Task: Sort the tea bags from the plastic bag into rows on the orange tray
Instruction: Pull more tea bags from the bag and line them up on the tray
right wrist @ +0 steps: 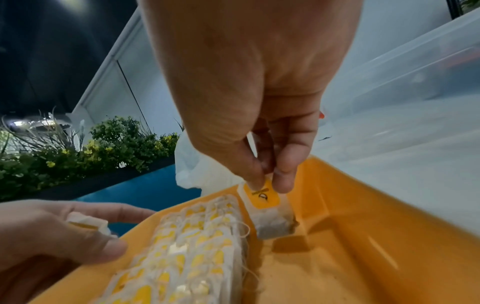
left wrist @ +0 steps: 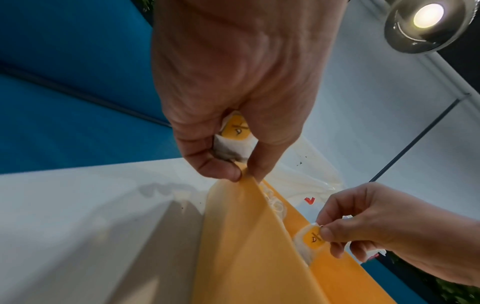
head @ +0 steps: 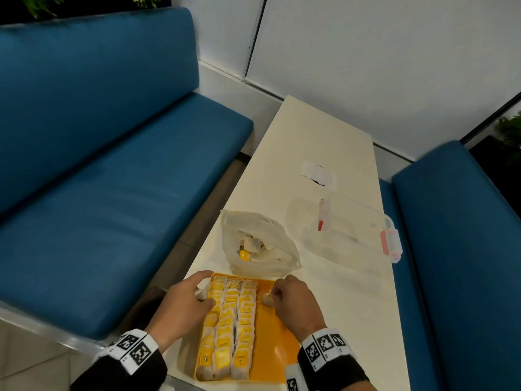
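Note:
The orange tray (head: 270, 351) lies at the near end of the table with three rows of yellow-tagged tea bags (head: 228, 325) filling its left part. My right hand (head: 284, 297) pinches a tea bag (right wrist: 270, 211) by its top and holds it upright over the bare strip at the tray's far right. My left hand (head: 194, 294) rests at the tray's far left corner, holds another tea bag (left wrist: 233, 137) in its palm and touches the tray rim (left wrist: 249, 181). The plastic bag (head: 259, 244) with several loose tea bags lies just beyond the tray.
A clear plastic box (head: 352, 230) with red latches stands to the right of the bag, its lid (head: 318, 173) farther back. Blue benches (head: 112, 193) flank the narrow white table (head: 310, 136) on both sides.

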{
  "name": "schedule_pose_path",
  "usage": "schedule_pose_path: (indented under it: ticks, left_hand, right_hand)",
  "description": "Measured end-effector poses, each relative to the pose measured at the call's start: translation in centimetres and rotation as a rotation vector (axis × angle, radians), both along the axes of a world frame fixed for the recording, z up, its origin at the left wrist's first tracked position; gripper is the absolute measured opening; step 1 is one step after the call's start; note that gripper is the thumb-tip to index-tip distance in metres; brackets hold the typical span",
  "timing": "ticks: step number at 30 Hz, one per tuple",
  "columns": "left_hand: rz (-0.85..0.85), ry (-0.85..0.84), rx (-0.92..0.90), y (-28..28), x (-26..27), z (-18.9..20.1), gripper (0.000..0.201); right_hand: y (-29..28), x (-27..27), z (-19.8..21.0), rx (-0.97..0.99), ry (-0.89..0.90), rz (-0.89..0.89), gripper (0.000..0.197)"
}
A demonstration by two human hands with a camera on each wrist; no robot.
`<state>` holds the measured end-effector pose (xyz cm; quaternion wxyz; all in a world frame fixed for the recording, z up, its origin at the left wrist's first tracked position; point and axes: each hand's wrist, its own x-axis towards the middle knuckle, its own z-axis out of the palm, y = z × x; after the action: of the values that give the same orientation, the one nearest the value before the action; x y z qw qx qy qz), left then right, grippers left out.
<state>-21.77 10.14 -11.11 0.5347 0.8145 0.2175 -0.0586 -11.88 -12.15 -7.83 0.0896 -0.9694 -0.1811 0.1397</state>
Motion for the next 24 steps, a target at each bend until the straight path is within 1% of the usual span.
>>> schedule_pose_path:
  ticks: [3, 6, 9, 14, 21, 24]
  left_hand:
    - [0.0, 0.014, -0.002, 0.5, -0.4, -0.2, 0.055]
    - [-0.004, 0.02, -0.007, 0.7, -0.6, -0.2, 0.055]
    - [-0.016, 0.034, -0.008, 0.9, -0.7, -0.2, 0.056]
    - [-0.025, 0.031, 0.01, 1.0, -0.8, -0.6, 0.057]
    - [-0.023, 0.041, 0.01, 1.0, -0.7, -1.1, 0.058]
    - [-0.029, 0.044, 0.017, 1.0, -0.7, -1.3, 0.059]
  right_hand:
    - [0.9, -0.1, -0.6, 0.009, 0.027, -0.006, 0.017]
    - [1.6, -0.2, -1.1, 0.071, 0.046, -0.051, 0.02]
    - [2.0, -0.1, -1.1, 0.12, 0.04, -0.095, 0.017]
    - [2.4, -0.3, -1.4, 0.186, 0.052, -0.17, 0.02]
    - [2.7, -0.7, -1.7, 0.286, 0.03, -0.263, 0.012]
    - [2.9, -0.5, -1.8, 0.307, 0.031, -0.312, 0.015]
